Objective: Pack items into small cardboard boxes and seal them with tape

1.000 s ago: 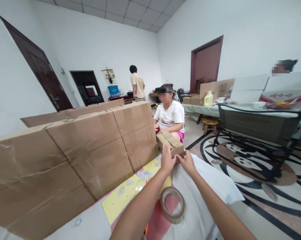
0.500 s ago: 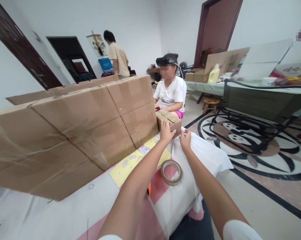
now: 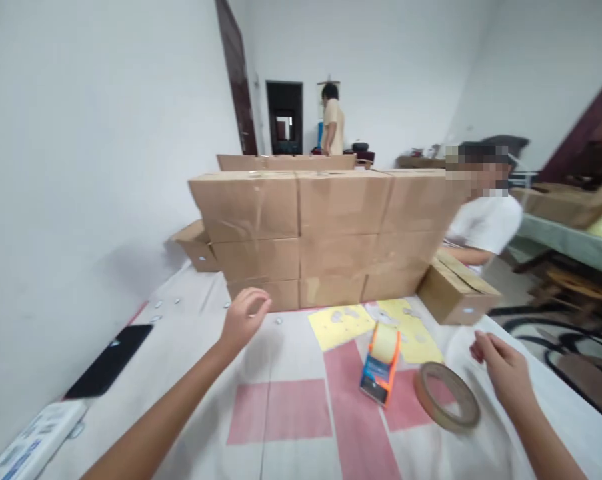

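Observation:
My left hand (image 3: pixel 245 319) is raised over the table, in front of the lower left part of the stacked cardboard boxes (image 3: pixel 341 200). Its fingers curve loosely, with a gap to the thumb, and nothing shows in it. On the right, my right hand (image 3: pixel 501 363) is closed with its fingers curled in; whatever may be inside is hidden. Just beyond it sits a small cardboard box (image 3: pixel 461 293), apart from the hand, with a pale sticker on its end. A brown tape roll (image 3: pixel 448 398) and an orange-and-blue tape dispenser (image 3: pixel 381 363) lie between my hands.
Small pale stickers dot the cloth-covered table (image 3: pixel 201 373). A dark flat object (image 3: pixel 108 360) and a white printed box (image 3: pixel 35 443) lie along its left edge. Another carton (image 3: pixel 198 247) stands behind at left. A person in white (image 3: pixel 485 223) sits beyond the stack; another stands farther back.
My view has swung left. My left hand has come away from the small box and moved left over the table. My right hand has drawn back from the box.

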A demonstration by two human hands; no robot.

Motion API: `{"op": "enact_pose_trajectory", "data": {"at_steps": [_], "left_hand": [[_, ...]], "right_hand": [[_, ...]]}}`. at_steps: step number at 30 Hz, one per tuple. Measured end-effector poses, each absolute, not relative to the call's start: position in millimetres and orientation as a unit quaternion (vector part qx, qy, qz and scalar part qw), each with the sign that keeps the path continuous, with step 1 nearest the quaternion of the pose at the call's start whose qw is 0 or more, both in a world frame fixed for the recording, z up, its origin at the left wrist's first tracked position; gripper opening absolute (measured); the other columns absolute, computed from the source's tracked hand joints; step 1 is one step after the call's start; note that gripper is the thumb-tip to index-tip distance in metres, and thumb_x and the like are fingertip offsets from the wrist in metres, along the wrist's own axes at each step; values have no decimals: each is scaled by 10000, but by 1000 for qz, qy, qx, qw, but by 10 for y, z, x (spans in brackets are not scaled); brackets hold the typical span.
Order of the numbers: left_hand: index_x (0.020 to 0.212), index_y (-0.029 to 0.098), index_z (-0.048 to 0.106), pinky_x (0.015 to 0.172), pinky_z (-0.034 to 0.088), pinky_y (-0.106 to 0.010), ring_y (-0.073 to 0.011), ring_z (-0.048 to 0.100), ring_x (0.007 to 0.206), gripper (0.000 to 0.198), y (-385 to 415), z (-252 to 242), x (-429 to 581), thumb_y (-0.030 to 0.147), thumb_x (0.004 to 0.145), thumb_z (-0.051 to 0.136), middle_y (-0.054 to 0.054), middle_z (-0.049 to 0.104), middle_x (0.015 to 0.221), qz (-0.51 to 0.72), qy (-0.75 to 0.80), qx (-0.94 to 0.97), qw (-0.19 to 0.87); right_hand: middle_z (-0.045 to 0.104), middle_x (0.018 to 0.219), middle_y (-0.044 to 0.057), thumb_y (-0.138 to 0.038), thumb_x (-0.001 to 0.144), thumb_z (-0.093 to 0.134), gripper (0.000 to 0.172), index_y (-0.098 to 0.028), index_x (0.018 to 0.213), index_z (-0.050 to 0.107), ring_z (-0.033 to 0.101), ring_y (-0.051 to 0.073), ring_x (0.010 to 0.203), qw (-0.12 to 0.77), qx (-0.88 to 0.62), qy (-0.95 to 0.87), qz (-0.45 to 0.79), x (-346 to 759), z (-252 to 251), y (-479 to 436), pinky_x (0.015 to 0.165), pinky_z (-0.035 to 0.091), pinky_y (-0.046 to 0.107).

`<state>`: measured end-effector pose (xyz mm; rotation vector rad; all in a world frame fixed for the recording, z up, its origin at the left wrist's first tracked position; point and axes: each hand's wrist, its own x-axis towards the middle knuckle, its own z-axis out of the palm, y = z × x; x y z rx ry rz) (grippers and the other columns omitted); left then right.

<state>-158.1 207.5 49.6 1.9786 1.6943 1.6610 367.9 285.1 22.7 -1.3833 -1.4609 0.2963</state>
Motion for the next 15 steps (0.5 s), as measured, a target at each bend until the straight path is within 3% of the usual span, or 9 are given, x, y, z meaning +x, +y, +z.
{"op": "enact_pose_trajectory", "data": {"at_steps": [4,6,8,10,12,15], "left_hand": [[756,231,654,757,528,-353,-242,633,928,143,2025,123,-2889,349,836,647,-55,680,978,578,644,501,1],[794,191,647,790,537,-367,-242,627,970,146,2191,-73,-3339,327,846,662,-75,659,1020,602,679,421,5],[947,152,651,871,534,-416,-214,632,952,181,2443,-237,-3687,316,877,680,-67,655,1049,622,701,349,19],[1122,151,631,930,528,-458,-226,628,1038,290,2738,-340,-3971,344,910,673,-80,641,1166,642,706,296,38],[1240,165,599,991,507,-505,-262,597,1158,379,3033,-378,-4212,360,922,667,-103,600,1295,665,697,263,56],[1325,182,562,1048,471,-552,-297,546,1259,448,3403,-347,-4518,363,927,661,-118,538,1410,701,663,249,82]], "right_hand": [[560,548,48,-702,823,565,526,-271,520,572,527,223,528,425,-501,-733,178,2562,671,2813,522,419,363],[560,533,31,-665,849,559,514,-256,538,588,533,201,528,384,-415,-798,209,1652,897,2800,542,437,335],[608,588,22,-564,902,556,453,-242,592,624,582,193,595,356,-312,-844,251,612,1020,2754,623,489,323],[724,817,36,-464,932,560,298,-239,803,706,675,213,791,336,-205,-857,333,-458,992,2705,782,537,354],[748,1027,45,-406,918,577,229,-244,1014,708,698,237,983,336,-163,-820,434,-1466,829,2721,900,543,406],[704,1228,67,-271,797,676,409,-222,1201,639,626,257,1209,380,-301,-718,500,-2679,503,2952,1035,492,413]]}}
